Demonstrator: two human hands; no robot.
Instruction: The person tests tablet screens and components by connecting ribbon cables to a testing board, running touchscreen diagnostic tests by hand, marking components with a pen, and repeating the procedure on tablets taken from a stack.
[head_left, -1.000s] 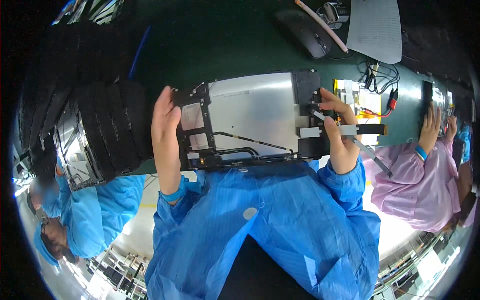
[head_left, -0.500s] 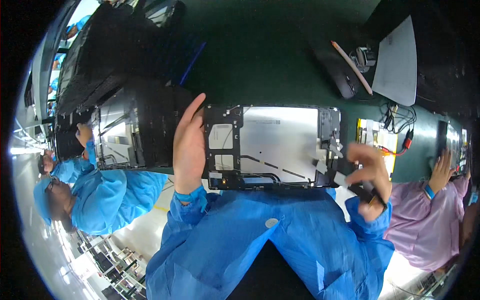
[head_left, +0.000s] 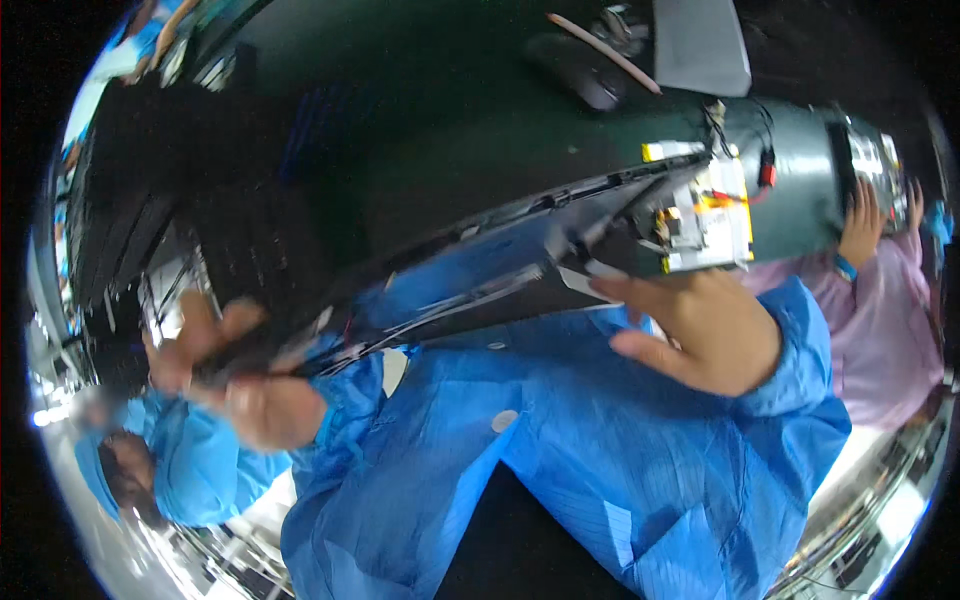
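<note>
An opened flat electronic device (head_left: 455, 265), with a dark frame and a metal plate, is tilted steeply on edge and slants from lower left to upper right. My left hand (head_left: 272, 408) is closed around its lower left end, blurred by motion. Beside it, a co-worker's hand (head_left: 190, 340) is close to the same end; contact is unclear. My right hand (head_left: 700, 330) is curled near the device's right part. Its fingertips are by a pale flat piece (head_left: 580, 284), and what they grip is hard to make out.
Yellow-edged battery packs (head_left: 706, 215) with wires lie right of the device. A black mouse (head_left: 598, 92), a pink pencil-like stick (head_left: 605, 52) and a pale sheet (head_left: 702, 48) lie farther back. A co-worker in pink (head_left: 890, 315) works at the right, another in blue (head_left: 215, 475) at the left.
The device has gone from lying flat to tilted on edge. My left hand has moved left and down and closed on its end. The view has shifted right.
</note>
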